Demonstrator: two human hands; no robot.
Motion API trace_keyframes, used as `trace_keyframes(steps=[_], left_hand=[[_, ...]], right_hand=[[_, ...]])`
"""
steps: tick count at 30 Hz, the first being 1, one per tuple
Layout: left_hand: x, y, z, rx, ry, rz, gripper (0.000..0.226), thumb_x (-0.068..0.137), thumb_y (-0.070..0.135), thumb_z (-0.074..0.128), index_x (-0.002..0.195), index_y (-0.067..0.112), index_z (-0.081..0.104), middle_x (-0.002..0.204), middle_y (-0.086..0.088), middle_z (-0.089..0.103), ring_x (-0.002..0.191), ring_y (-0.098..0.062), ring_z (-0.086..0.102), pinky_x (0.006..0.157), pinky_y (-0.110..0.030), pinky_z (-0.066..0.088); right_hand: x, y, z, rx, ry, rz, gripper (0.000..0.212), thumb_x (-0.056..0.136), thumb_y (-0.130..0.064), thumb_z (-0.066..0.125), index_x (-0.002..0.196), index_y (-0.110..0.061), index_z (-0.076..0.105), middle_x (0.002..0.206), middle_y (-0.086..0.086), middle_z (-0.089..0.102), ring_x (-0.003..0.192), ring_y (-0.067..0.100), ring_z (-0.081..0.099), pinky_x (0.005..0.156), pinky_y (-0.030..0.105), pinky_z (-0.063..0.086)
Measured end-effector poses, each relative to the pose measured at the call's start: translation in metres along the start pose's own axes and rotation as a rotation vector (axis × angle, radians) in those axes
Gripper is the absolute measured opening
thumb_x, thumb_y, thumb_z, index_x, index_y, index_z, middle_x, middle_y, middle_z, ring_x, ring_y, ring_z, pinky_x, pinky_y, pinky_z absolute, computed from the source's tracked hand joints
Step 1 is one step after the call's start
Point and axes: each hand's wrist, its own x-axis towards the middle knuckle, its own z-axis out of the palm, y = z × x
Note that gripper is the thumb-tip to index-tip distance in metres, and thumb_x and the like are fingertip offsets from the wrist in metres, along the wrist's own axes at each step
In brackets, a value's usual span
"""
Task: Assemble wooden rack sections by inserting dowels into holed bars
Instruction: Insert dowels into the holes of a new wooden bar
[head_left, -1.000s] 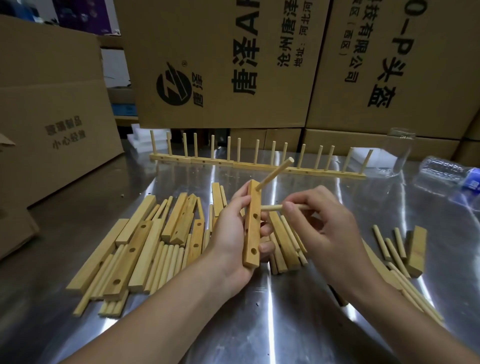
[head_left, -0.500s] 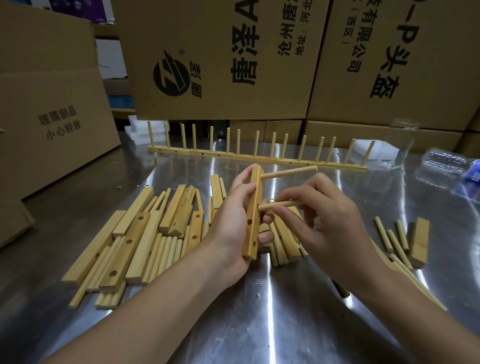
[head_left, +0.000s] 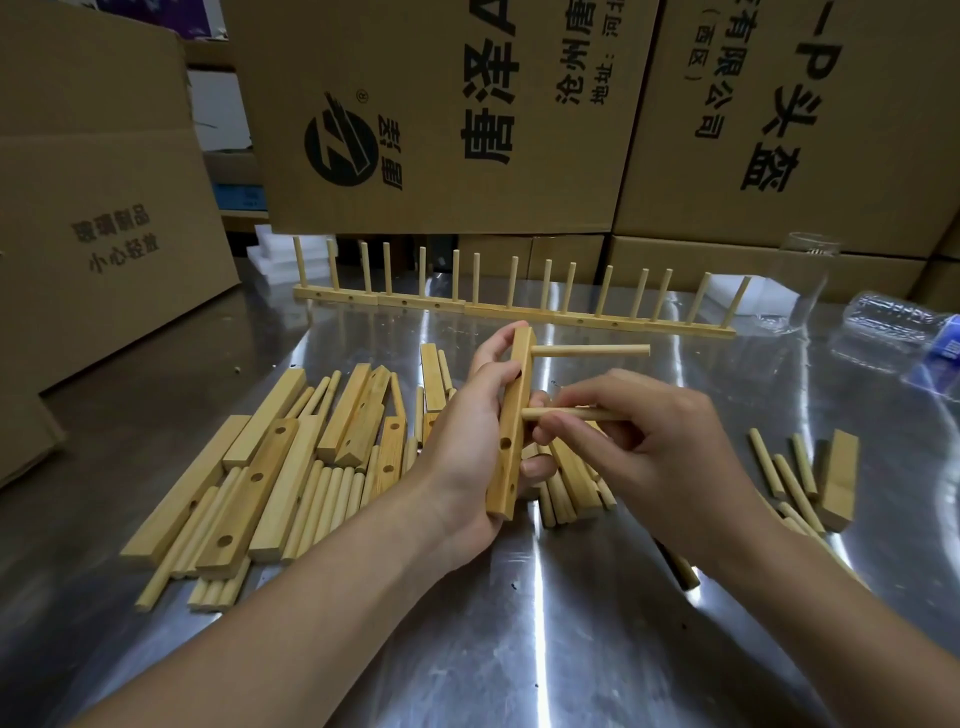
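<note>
My left hand (head_left: 470, 447) grips a short holed wooden bar (head_left: 511, 431), held upright above the metal table. One dowel (head_left: 592, 351) sticks out to the right from the bar's top hole. My right hand (head_left: 644, 447) pinches a second dowel (head_left: 566, 413) whose left tip meets the bar at its second hole. Two lower holes in the bar are open. A pile of loose bars and dowels (head_left: 291, 467) lies to the left and behind my hands.
A row of finished rack sections (head_left: 509, 306) with upright dowels stands at the back of the table. More dowels and one bar (head_left: 839, 478) lie at right. A glass (head_left: 802, 280) and a plastic bottle (head_left: 898, 327) sit far right. Cardboard boxes (head_left: 441, 114) wall the back and left.
The bar turned so the top dowel now points level to the right. My right hand brought the second dowel's tip up to the second hole.
</note>
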Motion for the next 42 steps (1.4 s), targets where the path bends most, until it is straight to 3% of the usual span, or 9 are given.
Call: trace_keyframes(steps=[5, 12, 17, 20, 24, 28, 34, 38, 42], left_hand=[[-0.002, -0.002, 0.002, 0.084, 0.018, 0.003, 0.032, 0.113, 0.042, 0.042, 0.134, 0.055, 0.061, 0.109, -0.012, 0.055, 0.067, -0.012, 0.054, 0.054, -0.027, 0.036], [-0.005, -0.005, 0.006, 0.251, 0.056, 0.046, 0.029, 0.111, 0.056, 0.04, 0.134, 0.067, 0.053, 0.103, -0.009, 0.053, 0.086, -0.019, 0.053, 0.061, -0.029, 0.042], [-0.006, -0.007, 0.008, 0.307, 0.068, 0.084, 0.028, 0.112, 0.055, 0.038, 0.132, 0.07, 0.051, 0.098, -0.006, 0.055, 0.093, -0.024, 0.055, 0.069, -0.035, 0.044], [-0.006, -0.008, 0.007, 0.363, 0.104, 0.1, 0.029, 0.112, 0.052, 0.038, 0.129, 0.073, 0.05, 0.1, -0.001, 0.063, 0.094, -0.02, 0.064, 0.075, -0.037, 0.05], [-0.005, -0.013, 0.005, 0.308, 0.194, 0.142, 0.031, 0.113, 0.044, 0.042, 0.122, 0.07, 0.055, 0.093, 0.001, 0.058, 0.075, -0.011, 0.056, 0.058, -0.027, 0.046], [-0.003, -0.012, 0.006, 0.264, 0.236, 0.17, 0.03, 0.113, 0.041, 0.042, 0.124, 0.064, 0.057, 0.091, -0.001, 0.055, 0.072, -0.013, 0.051, 0.057, -0.028, 0.043], [-0.004, -0.01, 0.009, 0.151, 0.263, 0.153, 0.028, 0.114, 0.036, 0.042, 0.129, 0.053, 0.057, 0.079, 0.002, 0.055, 0.061, -0.009, 0.05, 0.051, -0.025, 0.041], [-0.009, -0.009, 0.011, 0.019, 0.233, 0.091, 0.027, 0.114, 0.032, 0.04, 0.13, 0.043, 0.059, 0.07, 0.003, 0.055, 0.056, -0.01, 0.047, 0.048, -0.026, 0.035], [-0.014, -0.005, 0.017, -0.059, 0.172, 0.049, 0.028, 0.114, 0.029, 0.039, 0.13, 0.041, 0.059, 0.069, 0.003, 0.054, 0.055, -0.009, 0.045, 0.046, -0.023, 0.032]], right_hand=[[-0.001, -0.001, -0.001, 0.007, -0.05, 0.04, 0.014, 0.097, -0.041, 0.071, 0.105, -0.03, 0.073, 0.068, -0.018, 0.059, 0.058, 0.012, 0.049, 0.054, 0.014, 0.032], [-0.003, -0.005, 0.003, 0.14, -0.033, 0.096, 0.012, 0.097, -0.039, 0.073, 0.097, -0.027, 0.075, 0.055, -0.018, 0.053, 0.048, 0.007, 0.044, 0.052, 0.011, 0.031], [-0.003, -0.007, 0.004, 0.193, -0.025, 0.122, 0.005, 0.096, -0.028, 0.076, 0.094, -0.024, 0.076, 0.066, -0.033, 0.061, 0.053, -0.002, 0.056, 0.053, 0.002, 0.034], [-0.003, -0.007, 0.003, 0.234, -0.062, 0.16, 0.004, 0.096, -0.031, 0.076, 0.097, -0.028, 0.074, 0.066, -0.019, 0.065, 0.052, 0.002, 0.053, 0.053, 0.008, 0.036], [-0.002, -0.008, -0.001, 0.436, -0.073, 0.285, 0.012, 0.101, -0.016, 0.07, 0.104, -0.02, 0.058, 0.071, -0.004, 0.064, 0.06, 0.008, 0.056, 0.057, 0.022, 0.046], [0.0, -0.009, -0.006, 0.63, -0.087, 0.381, 0.01, 0.103, -0.005, 0.064, 0.106, -0.007, 0.054, 0.084, 0.013, 0.076, 0.066, 0.025, 0.071, 0.053, 0.028, 0.048], [0.001, -0.008, -0.003, 0.636, -0.103, 0.336, 0.017, 0.099, -0.02, 0.072, 0.112, -0.015, 0.063, 0.088, 0.013, 0.078, 0.068, 0.026, 0.075, 0.055, 0.023, 0.052], [0.005, 0.001, -0.018, 0.635, -0.297, 0.413, 0.041, 0.085, -0.035, 0.088, 0.117, -0.028, 0.065, 0.094, 0.014, 0.078, 0.081, 0.025, 0.076, 0.069, 0.024, 0.058], [0.019, 0.029, -0.03, 0.431, -0.359, 0.585, 0.014, 0.089, -0.025, 0.08, 0.101, -0.024, 0.072, 0.094, 0.008, 0.074, 0.08, 0.018, 0.072, 0.065, 0.025, 0.058]])
